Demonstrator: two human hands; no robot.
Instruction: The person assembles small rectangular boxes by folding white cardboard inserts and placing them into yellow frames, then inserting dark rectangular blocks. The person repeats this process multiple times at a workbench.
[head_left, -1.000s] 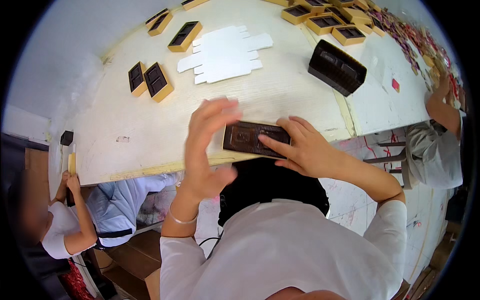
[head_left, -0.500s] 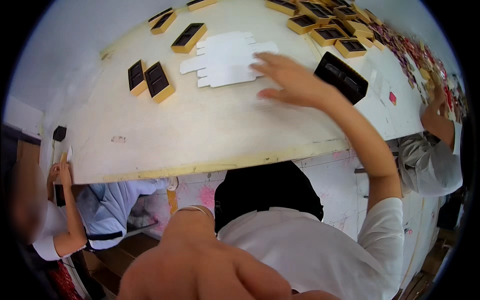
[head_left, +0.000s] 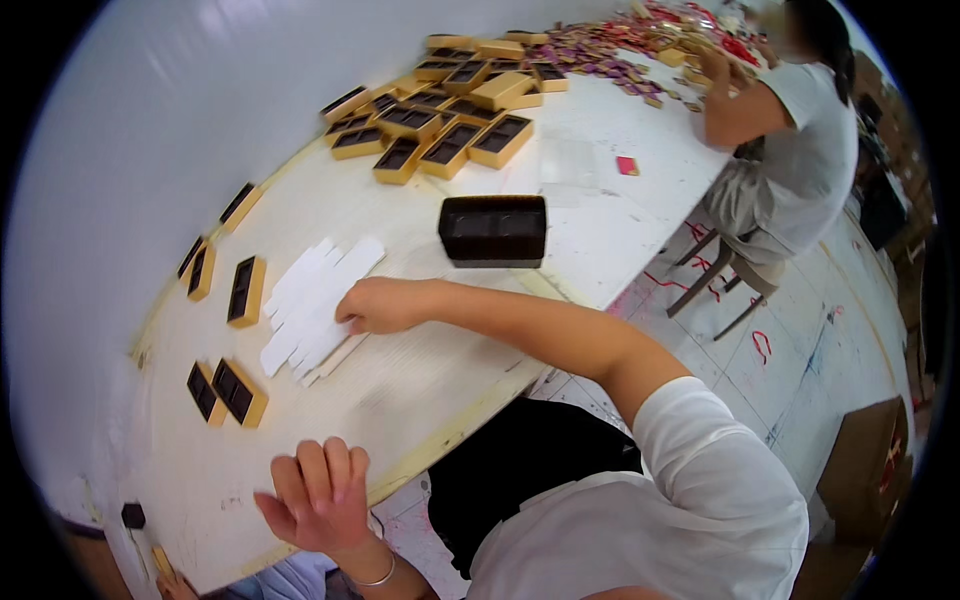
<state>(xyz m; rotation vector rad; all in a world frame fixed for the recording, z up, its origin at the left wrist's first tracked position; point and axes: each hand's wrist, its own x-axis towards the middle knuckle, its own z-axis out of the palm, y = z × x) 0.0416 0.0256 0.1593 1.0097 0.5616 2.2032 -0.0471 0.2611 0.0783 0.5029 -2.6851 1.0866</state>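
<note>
Flat white die-cut cardboard blanks [head_left: 315,300] with notched edges lie on the table, apparently stacked. My right hand [head_left: 388,304] is at their near right edge, its fingers bent and pinched on the card; the fingertips are partly hidden. Above the table's front edge hovers my left hand [head_left: 322,492], fingers loosely bent, thumb apart, nothing in it. A bangle circles that wrist. Beyond my right forearm sits a stack of dark brown plastic trays [head_left: 493,230]. Past the blanks stands a gold box with a dark insert [head_left: 246,291]; a pair of similar boxes [head_left: 238,392] leans together on the left.
Many gold boxes [head_left: 450,110] are heaped at the far side, by the wall. Small purple and red packets [head_left: 600,55] spread beyond them. A red packet [head_left: 627,166] lies near a clear plastic sheet [head_left: 568,163]. A seated co-worker [head_left: 790,140] works at the right.
The view has swung right. My left hand has gone from close to the camera to the table's front edge. My right hand's spread fingers have closed at the blanks' edge.
</note>
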